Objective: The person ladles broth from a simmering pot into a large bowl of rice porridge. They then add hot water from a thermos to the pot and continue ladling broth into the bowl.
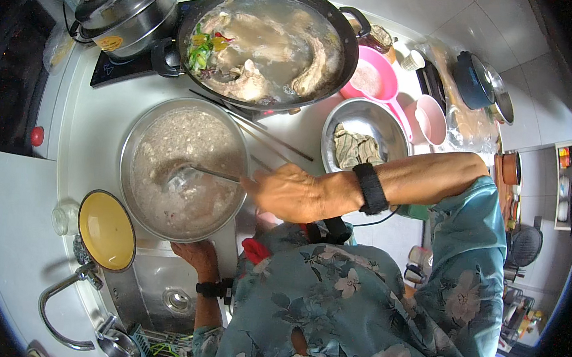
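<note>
A wide metal basin (235, 125) full of cloudy broth with foam and pale bits sits on the counter. My right hand (285, 191) is closed around the handle of a metal ladle (211, 173), whose bowl is in the broth. At the basin's near lower rim is my left hand (198, 257); its fingers are partly hidden under the basin, so I cannot tell how they grip. Behind the basin, a large black wok (346, 68) holds broth with meat on the bone (311, 66), green onion and chili. Long chopsticks (278, 143) lie beside the wok.
At the right stand a steel bowl (332, 127) with a striped cloth, a pink strainer (392, 81) and a pink cup (436, 122). A lidded steamer pot (137, 24) is at the back left. A yellow dish (105, 230) and faucet (46, 306) are by the sink (157, 314).
</note>
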Demonstrator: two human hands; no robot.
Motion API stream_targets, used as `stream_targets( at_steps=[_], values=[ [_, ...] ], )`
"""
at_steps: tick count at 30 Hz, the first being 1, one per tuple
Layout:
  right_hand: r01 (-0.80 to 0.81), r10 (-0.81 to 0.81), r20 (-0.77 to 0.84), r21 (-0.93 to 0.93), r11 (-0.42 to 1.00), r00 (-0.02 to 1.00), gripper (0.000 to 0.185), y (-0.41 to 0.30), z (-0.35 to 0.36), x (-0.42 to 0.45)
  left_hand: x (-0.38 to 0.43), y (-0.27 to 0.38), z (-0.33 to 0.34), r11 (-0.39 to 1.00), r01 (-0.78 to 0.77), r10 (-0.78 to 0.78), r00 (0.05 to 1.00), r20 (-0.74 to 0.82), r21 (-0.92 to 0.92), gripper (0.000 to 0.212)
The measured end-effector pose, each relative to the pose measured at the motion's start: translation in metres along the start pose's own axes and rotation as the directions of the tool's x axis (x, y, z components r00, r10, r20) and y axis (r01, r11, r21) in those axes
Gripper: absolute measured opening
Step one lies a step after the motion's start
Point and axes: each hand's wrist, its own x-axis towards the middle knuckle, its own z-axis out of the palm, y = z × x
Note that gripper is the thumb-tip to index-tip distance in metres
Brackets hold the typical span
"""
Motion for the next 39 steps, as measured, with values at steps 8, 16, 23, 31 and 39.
stream_targets(
  at_steps=[8,16,23,31,39],
  values=[
    [-0.042,0.23,-0.307,0.516,0.856,0.923,0.058,0.011,-0.054,-0.071,-0.003,-0.009,0.006,0.991,0.008,-0.018,0.997,0.076,0.135,0.044],
    [-0.184,0.596,-0.444,0.679,0.711,0.669,0.045,0.053,-0.086,-0.142,-0.009,-0.021,0.016,0.991,-0.026,0.022,0.999,0.032,0.129,0.051],
    [-0.636,0.683,-0.471,0.285,0.717,0.558,0.033,0.141,-0.109,-0.204,-0.007,-0.015,0.013,0.995,0.086,-0.088,0.994,0.068,0.041,0.052],
    [-0.555,0.401,-0.446,-0.297,0.777,0.8,0.025,0.147,-0.13,-0.233,-0.01,-0.025,0.015,0.993,-0.055,0.048,0.997,0.064,0.108,0.054],
    [-0.529,0.356,-0.419,-0.434,0.729,0.835,0.03,0.144,-0.112,-0.203,-0.023,-0.04,0.022,0.99,-0.048,0.032,0.992,0.119,0.136,0.058]
  ],
)
